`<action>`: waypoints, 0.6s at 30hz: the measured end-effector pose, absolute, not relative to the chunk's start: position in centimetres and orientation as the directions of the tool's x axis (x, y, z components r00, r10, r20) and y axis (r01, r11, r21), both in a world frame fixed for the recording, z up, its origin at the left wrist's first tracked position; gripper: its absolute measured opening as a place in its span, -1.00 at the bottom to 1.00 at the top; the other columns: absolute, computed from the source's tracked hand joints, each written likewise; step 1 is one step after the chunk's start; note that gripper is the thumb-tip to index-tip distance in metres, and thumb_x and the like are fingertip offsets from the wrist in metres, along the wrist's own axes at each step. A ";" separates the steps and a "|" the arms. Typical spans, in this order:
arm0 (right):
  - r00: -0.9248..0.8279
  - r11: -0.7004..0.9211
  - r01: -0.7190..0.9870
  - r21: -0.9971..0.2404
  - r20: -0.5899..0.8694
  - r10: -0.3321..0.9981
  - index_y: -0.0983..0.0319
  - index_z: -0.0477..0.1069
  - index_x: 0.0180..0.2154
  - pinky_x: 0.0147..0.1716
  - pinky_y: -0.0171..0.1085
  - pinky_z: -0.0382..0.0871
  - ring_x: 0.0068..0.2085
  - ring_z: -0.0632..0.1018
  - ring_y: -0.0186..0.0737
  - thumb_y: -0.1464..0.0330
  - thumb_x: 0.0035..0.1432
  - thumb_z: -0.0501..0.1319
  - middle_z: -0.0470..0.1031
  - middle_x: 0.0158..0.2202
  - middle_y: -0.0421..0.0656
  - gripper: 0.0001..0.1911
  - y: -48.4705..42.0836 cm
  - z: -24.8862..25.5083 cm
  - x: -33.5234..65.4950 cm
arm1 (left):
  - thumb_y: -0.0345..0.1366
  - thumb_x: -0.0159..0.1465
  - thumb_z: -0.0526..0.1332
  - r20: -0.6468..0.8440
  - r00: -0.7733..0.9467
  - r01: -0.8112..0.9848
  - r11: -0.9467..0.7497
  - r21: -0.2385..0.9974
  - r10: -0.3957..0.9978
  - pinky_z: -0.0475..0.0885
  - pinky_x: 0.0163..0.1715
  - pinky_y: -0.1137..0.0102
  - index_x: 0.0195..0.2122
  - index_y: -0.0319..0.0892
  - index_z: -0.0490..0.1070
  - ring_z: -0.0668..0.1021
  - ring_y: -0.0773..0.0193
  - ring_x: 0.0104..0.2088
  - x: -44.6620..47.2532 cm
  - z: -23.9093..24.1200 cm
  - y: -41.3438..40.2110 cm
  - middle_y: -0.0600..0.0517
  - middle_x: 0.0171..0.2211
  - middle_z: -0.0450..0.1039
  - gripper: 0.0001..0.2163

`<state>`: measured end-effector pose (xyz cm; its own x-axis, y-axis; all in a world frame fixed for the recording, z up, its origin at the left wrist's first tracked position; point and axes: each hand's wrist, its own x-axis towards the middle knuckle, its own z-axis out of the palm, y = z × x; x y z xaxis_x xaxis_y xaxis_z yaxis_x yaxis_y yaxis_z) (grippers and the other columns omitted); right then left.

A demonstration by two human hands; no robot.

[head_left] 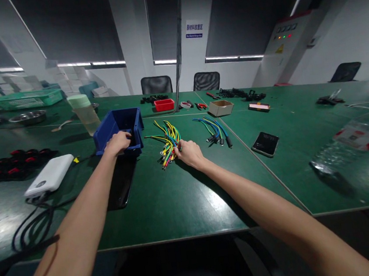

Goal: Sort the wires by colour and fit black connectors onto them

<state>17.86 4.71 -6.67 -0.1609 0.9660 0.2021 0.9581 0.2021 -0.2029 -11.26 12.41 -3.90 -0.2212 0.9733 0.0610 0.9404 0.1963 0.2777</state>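
Observation:
My left hand (118, 143) reaches over the front lip of a blue plastic bin (110, 127). Its fingers are curled inside around something I cannot make out; dark contents show beside them. Near the middle of the table, my right hand (190, 153) is closed on the near end of a loose bundle of yellow-green wires (170, 134) with ring terminals. Some of the wire ends are hidden under the fingers. Further right lies a separate group of blue and yellow-green wires (215, 128), touched by neither hand.
A black phone (121, 184) lies below the bin, with a white power bank (49, 175) and cables to its left. Behind the bin stands a bottle (85, 114). A cardboard box (221, 108), a red tray (164, 105), another phone (265, 143) and a clear bottle (346, 143) are further out.

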 end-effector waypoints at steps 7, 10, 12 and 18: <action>-0.161 0.198 0.960 -0.197 0.190 0.969 0.21 0.37 -0.12 -0.26 -0.24 0.31 -0.21 0.55 -0.07 0.12 0.27 -0.04 0.53 -0.24 -0.01 -0.62 4.6 -6.5 17.8 | -0.22 0.12 0.17 0.071 -0.192 0.950 0.167 0.262 0.979 0.44 -0.12 0.17 -0.02 0.10 0.46 0.52 -0.06 -0.06 -11.3 -3.9 12.5 0.00 -0.03 0.49 -0.64; -0.161 0.200 0.959 -0.200 0.192 0.968 0.22 0.36 -0.09 -0.25 -0.23 0.32 -0.20 0.55 -0.07 0.13 0.27 -0.04 0.53 -0.23 -0.01 -0.62 4.6 -6.5 17.8 | -0.21 0.14 0.16 0.076 -0.184 0.950 0.158 0.269 0.980 0.44 -0.11 0.15 -0.01 0.10 0.45 0.53 -0.06 -0.07 -11.4 -4.0 12.6 0.00 -0.03 0.49 -0.64; -0.163 0.201 0.959 -0.201 0.191 0.968 0.22 0.35 -0.09 -0.25 -0.23 0.32 -0.20 0.55 -0.07 0.13 0.26 -0.04 0.53 -0.23 -0.01 -0.62 4.6 -6.5 17.8 | -0.21 0.15 0.15 0.074 -0.178 0.951 0.152 0.271 0.981 0.43 -0.10 0.14 -0.01 0.09 0.46 0.52 -0.07 -0.06 -11.4 -4.0 12.7 0.00 -0.02 0.48 -0.64; -0.184 0.222 0.956 -0.191 0.196 0.963 0.21 0.36 -0.12 -0.26 -0.23 0.32 -0.21 0.56 -0.06 0.14 0.27 -0.05 0.53 -0.24 -0.01 -0.64 4.7 -6.6 17.9 | -0.19 0.15 0.19 0.093 -0.179 0.949 0.147 0.279 0.979 0.43 -0.09 0.19 -0.04 0.04 0.48 0.52 -0.06 -0.06 -11.4 -4.0 12.6 -0.04 -0.03 0.49 -0.67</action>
<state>17.87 4.67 -6.60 -0.1841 0.9632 0.1958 0.9561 0.2217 -0.1915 -11.40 12.58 -4.01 -0.1790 0.9794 0.0934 0.9491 0.1469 0.2788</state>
